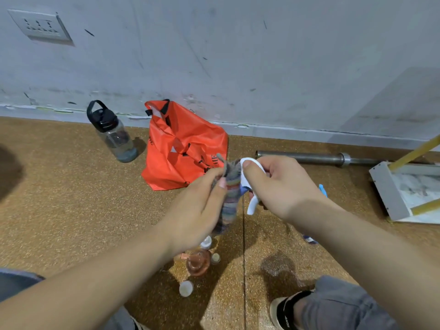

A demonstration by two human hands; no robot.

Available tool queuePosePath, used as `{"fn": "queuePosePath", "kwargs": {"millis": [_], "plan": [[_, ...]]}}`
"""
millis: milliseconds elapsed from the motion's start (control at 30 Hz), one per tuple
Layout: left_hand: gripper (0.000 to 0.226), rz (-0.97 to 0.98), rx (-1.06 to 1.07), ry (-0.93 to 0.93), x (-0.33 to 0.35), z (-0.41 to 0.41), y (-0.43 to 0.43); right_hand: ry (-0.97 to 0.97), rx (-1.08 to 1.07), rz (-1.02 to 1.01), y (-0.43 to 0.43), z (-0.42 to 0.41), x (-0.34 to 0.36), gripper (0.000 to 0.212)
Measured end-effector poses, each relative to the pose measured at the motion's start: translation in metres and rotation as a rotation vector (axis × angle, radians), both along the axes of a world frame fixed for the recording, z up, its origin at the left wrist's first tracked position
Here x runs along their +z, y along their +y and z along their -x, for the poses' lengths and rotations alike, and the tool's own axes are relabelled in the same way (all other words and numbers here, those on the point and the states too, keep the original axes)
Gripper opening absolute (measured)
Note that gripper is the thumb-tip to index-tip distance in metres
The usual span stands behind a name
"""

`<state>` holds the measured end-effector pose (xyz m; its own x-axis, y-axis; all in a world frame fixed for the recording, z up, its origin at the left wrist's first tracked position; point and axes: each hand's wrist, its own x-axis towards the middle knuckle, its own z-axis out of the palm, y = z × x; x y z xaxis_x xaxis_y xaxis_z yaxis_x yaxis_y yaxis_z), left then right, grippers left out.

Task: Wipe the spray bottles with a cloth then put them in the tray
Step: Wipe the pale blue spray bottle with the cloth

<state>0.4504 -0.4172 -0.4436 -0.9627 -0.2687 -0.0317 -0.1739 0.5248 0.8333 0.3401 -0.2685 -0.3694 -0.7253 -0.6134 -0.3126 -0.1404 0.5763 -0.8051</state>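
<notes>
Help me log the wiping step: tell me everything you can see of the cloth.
The cloth is soft fabric in muted grey, blue, pink and orange stripes, bunched into a narrow hanging wad with a grey end poking up. The left hand pinches its upper part, holding it in the air above the floor. It presses against the white trigger head of the spray bottle that the right hand grips.

A crumpled orange bag sits on the speckled brown floor close to the scuffed grey wall. Just left of it stands a clear water bottle with a black lid and loop. A steel bar lies along the wall's foot. A socket plate is set upper left. A dark patch, perhaps wet, marks the floor
</notes>
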Motion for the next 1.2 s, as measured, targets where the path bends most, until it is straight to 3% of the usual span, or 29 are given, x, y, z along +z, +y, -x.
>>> {"fn": "queuePosePath", "kwargs": {"millis": [100,167,300,467,567,633,733,800,900,1033,1100,1200], "plan": [[0.033,-0.009,0.22,-0.159,-0.007,0.009,-0.015,-0.006,-0.04,-0.008,-0.004,-0.002,-0.003,0.041],[0.033,-0.042,0.278,-0.145,0.001,0.014,-0.014,-0.047,-0.11,0.008,-0.005,-0.001,-0.006,0.039],[0.027,-0.267,0.158,0.019,0.039,0.008,0.012,-0.207,-0.235,0.042,-0.01,0.0,-0.014,0.035],[0.029,-0.11,0.081,-0.003,0.03,0.002,0.02,-0.386,-0.312,0.098,-0.014,-0.003,-0.022,0.031],[0.016,-0.232,0.168,0.007,0.029,0.009,0.006,-0.452,-0.264,0.186,-0.016,-0.003,-0.019,0.019],[0.011,-0.41,0.266,-0.011,0.033,0.013,-0.005,-0.334,-0.171,0.137,-0.014,0.0,-0.02,0.021],[0.016,-0.734,0.318,-0.031,0.046,0.016,-0.01,0.085,-0.004,0.005,-0.009,0.007,-0.025,0.015],[0.015,-0.845,0.327,-0.045,0.045,0.015,-0.014,0.214,0.061,0.012,-0.007,0.01,-0.025,0.012],[0.047,-0.978,0.289,-0.089,0.044,0.013,-0.017,0.291,0.173,0.046,-0.003,0.014,-0.02,0.009],[0.026,-0.984,0.27,-0.088,0.047,0.011,-0.01,0.267,0.311,0.066,0.003,0.015,-0.02,0.025],[0.037,-0.957,0.294,-0.068,0.048,0.013,-0.008,0.275,0.283,0.045,0.003,0.014,-0.022,0.037],[0.045,-0.768,0.478,-0.007,0.047,0.018,-0.018,0.246,0.238,0.029,0.002,0.013,-0.027,0.044]]}}
